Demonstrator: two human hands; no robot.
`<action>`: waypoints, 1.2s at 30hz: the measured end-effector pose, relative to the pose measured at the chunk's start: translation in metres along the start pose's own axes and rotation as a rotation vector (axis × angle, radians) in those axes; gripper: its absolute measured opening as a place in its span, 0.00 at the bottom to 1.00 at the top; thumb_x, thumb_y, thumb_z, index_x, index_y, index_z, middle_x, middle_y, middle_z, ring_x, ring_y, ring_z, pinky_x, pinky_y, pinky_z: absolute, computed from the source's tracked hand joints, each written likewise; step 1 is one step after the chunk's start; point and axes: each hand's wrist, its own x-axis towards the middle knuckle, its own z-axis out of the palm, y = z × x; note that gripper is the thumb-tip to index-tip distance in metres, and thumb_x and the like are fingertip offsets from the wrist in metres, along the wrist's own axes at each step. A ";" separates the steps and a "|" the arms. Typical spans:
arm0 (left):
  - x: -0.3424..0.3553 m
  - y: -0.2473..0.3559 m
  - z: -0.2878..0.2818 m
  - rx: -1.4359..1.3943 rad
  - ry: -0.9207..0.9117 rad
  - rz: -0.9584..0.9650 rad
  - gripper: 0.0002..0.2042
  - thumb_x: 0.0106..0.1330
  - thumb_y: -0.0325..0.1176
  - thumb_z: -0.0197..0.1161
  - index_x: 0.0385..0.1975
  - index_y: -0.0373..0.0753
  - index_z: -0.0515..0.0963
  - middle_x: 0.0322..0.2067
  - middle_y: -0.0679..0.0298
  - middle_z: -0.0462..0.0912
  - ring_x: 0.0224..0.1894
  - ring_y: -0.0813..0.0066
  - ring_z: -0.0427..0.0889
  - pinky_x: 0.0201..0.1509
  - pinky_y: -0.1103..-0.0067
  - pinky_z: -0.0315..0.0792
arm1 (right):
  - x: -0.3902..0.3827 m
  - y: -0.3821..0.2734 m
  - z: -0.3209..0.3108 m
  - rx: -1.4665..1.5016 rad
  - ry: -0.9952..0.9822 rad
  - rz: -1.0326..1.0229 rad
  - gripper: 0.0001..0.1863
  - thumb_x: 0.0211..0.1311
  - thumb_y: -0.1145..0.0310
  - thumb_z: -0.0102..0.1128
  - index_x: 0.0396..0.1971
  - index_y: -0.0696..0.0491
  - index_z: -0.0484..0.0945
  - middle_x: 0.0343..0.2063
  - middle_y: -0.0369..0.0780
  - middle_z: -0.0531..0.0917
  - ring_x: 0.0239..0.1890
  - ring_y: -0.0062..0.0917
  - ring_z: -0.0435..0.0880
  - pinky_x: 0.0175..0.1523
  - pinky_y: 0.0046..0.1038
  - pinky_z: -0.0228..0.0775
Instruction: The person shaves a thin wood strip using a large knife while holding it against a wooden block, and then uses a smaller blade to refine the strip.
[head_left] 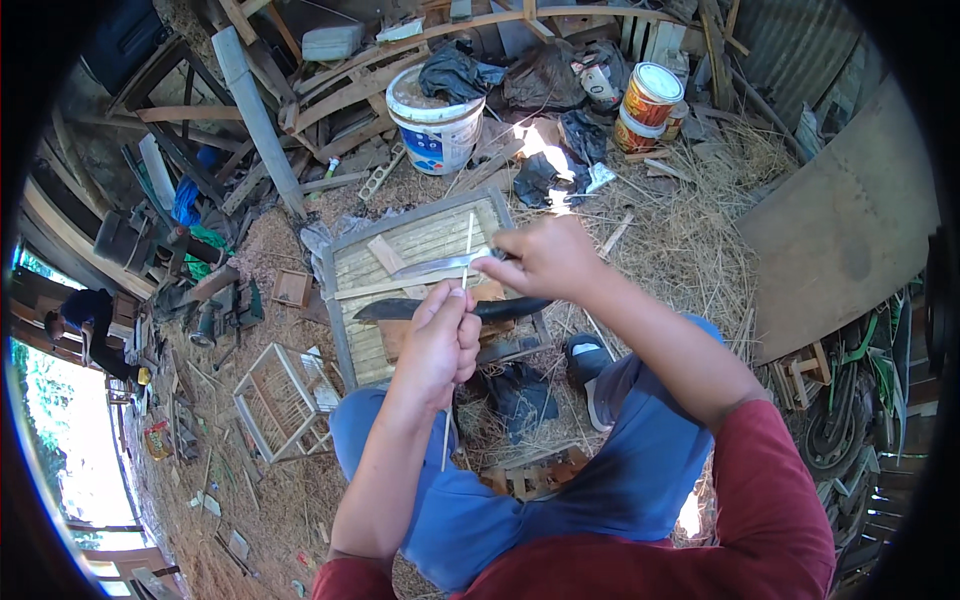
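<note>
My left hand (pixel 440 335) pinches a thin pale stick (pixel 446 430), which stands nearly upright and sticks out above and below the fist. My right hand (pixel 545 258) is closed around the handle of a knife (pixel 437 265). Its blade points left and crosses the upper part of the stick; whether the edge touches it I cannot tell. Below the hands, a dark curved blade-like tool (pixel 385 310) lies across a wooden block (pixel 398 338). Under these is a slatted wooden panel (pixel 360 262) with a grey frame, and a small flat wood piece (pixel 383 254) rests on it.
A small wooden cage (pixel 285 405) stands at the left. Beyond the panel are a white bucket (pixel 437 135) with a black bag on top and stacked paint pails (pixel 650 100). A large board (pixel 845 220) leans at the right. Another person (pixel 88 320) bends at far left.
</note>
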 end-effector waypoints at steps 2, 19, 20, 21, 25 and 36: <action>0.002 0.004 0.001 -0.006 0.006 -0.002 0.09 0.89 0.43 0.45 0.43 0.51 0.68 0.18 0.79 0.55 0.14 0.89 0.47 0.16 0.82 0.40 | 0.000 0.001 0.000 0.011 -0.013 0.019 0.34 0.73 0.32 0.57 0.18 0.47 0.85 0.13 0.45 0.82 0.20 0.45 0.86 0.28 0.44 0.78; 0.001 0.003 -0.010 -0.109 -0.057 -0.047 0.09 0.88 0.42 0.47 0.42 0.50 0.69 0.21 0.79 0.59 0.15 0.90 0.49 0.17 0.83 0.42 | 0.014 0.027 -0.016 0.109 -0.110 0.402 0.40 0.74 0.29 0.49 0.27 0.54 0.89 0.21 0.51 0.86 0.31 0.51 0.90 0.39 0.49 0.82; 0.002 0.004 -0.008 -0.117 -0.058 -0.043 0.09 0.88 0.42 0.47 0.42 0.50 0.69 0.21 0.79 0.59 0.15 0.90 0.49 0.17 0.83 0.42 | 0.006 0.018 -0.019 0.143 -0.104 0.385 0.40 0.74 0.29 0.50 0.26 0.54 0.88 0.21 0.51 0.86 0.31 0.51 0.90 0.38 0.48 0.82; 0.002 0.005 -0.008 -0.097 -0.046 -0.036 0.09 0.88 0.42 0.47 0.42 0.49 0.70 0.22 0.79 0.61 0.16 0.91 0.50 0.17 0.84 0.42 | 0.001 0.004 -0.020 0.177 -0.159 0.351 0.38 0.73 0.30 0.53 0.25 0.53 0.88 0.19 0.50 0.85 0.28 0.49 0.89 0.35 0.48 0.81; 0.005 -0.001 -0.006 0.031 0.021 0.048 0.09 0.88 0.42 0.49 0.43 0.49 0.71 0.23 0.79 0.63 0.16 0.92 0.52 0.17 0.85 0.43 | -0.011 -0.022 -0.015 0.064 -0.131 0.076 0.35 0.73 0.32 0.56 0.23 0.50 0.88 0.15 0.47 0.83 0.20 0.47 0.87 0.31 0.46 0.80; 0.011 -0.009 -0.005 0.163 0.092 0.126 0.10 0.88 0.42 0.50 0.43 0.47 0.72 0.21 0.80 0.61 0.15 0.92 0.52 0.16 0.84 0.43 | 0.002 0.005 -0.015 0.000 -0.111 0.112 0.33 0.73 0.34 0.58 0.22 0.48 0.87 0.16 0.45 0.83 0.20 0.43 0.86 0.28 0.43 0.78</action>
